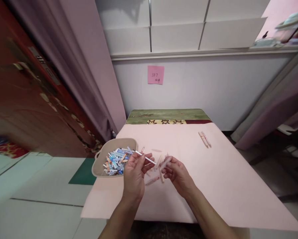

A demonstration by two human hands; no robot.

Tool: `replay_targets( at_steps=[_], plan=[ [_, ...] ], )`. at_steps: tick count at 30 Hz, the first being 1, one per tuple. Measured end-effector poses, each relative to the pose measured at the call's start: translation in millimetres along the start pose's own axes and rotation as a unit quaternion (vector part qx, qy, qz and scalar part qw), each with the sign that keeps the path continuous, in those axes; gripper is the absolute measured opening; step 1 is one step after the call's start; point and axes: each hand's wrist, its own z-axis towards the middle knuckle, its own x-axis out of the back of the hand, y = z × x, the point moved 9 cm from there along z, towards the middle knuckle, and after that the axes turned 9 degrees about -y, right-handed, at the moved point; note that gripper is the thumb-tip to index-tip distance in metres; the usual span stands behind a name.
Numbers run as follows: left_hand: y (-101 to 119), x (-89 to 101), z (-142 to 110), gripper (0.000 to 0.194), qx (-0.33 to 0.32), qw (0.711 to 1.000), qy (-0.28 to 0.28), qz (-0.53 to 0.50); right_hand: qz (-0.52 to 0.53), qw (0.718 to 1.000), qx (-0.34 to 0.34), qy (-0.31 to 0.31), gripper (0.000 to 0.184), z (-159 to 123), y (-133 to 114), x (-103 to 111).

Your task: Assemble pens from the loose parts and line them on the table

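Observation:
My left hand (135,172) is closed in a pinch on a thin white stick-like pen part (145,157), held above the pink table cover (213,179). My right hand (177,172) is closed on a pale pen barrel (166,162), close beside the left hand. Below and between the hands lie a few loose pen pieces (152,180) on the cover. A beige tray (103,152) with several small blue, white and orange pieces (115,161) sits just left of my left hand.
Two pale pens (205,139) lie on the cover at the far right. The table's green patterned end (167,116) meets a white wall with a pink sticky note (155,74). A dark wooden door and a curtain stand at the left.

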Motion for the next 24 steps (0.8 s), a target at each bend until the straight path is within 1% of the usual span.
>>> replay_targets(
  at_steps=[3,5,7,13,24],
  plan=[
    [-2.0,1.4,-4.2,0.028,-0.007,1.000,0.016,-0.009,0.046,0.995,0.068,0.060,0.024,-6.2,-4.7,2.5],
    [-2.7,0.3,-6.0,0.027,-0.013,1.000,0.018,-0.008,0.058,0.990,0.088,0.090,0.025,-10.9,-1.9,2.2],
    [-2.3,-1.4,-7.3,0.027,-0.022,1.000,0.019,-0.002,0.057,0.988,0.096,0.108,0.026,-14.4,2.5,0.5],
    [-0.6,-4.2,-9.3,0.028,-0.044,0.998,0.022,0.028,0.069,0.987,0.091,0.115,0.027,-17.5,10.7,-2.3],
    [-2.9,-0.8,-10.1,0.026,-0.064,0.997,0.017,0.046,0.088,0.984,0.089,0.126,0.029,-19.1,15.0,1.3]
  ],
)
